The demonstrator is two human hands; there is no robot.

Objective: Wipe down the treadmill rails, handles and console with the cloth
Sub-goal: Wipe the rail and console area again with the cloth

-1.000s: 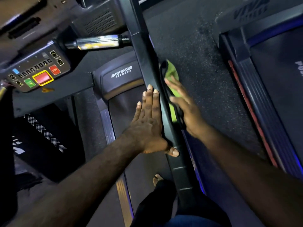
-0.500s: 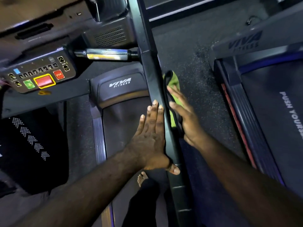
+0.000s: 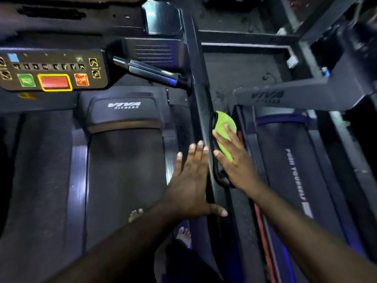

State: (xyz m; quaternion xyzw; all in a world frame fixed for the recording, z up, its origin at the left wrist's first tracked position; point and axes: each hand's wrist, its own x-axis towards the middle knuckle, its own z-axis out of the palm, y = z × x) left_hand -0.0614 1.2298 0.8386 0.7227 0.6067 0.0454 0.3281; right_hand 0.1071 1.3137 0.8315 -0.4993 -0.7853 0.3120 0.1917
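- Right hand (image 3: pixel 236 160) flat and spread, fingers extended, pressing a green cloth (image 3: pixel 223 124) against the outer side of the black right side rail (image 3: pixel 201 111); palm pins the cloth, fingers not curled around it.
- Cloth has a dark edge or backing; its green part shows above and between the right fingers, its lower end runs under the palm.
- Left hand (image 3: pixel 189 184) open, fingers straight and together, laid flat on the inner face of the same rail; thumb (image 3: pixel 221 212) sticks out across the rail's top. Holds nothing.
- The two hands sit on opposite sides of the rail, roughly level with each other.
- Console (image 3: pixel 98 64) upper left: green button (image 3: pixel 26 80), wide red button with yellow border (image 3: pixel 54 82), orange STOP button (image 3: pixel 82 79), row of small keys above.
- Chrome-and-black handle bar (image 3: pixel 151 72) runs from the console to the rail.
- Motor cover (image 3: pixel 124 111) marked VIVA FITNESS, dark running belt (image 3: pixel 122 170) below it.
- Bare toes (image 3: pixel 136 214) visible on the belt; a second foot lower down is probably on the side strip, blurred.
- Neighbouring treadmill (image 3: pixel 295 160) to the right, belt text partly legible.
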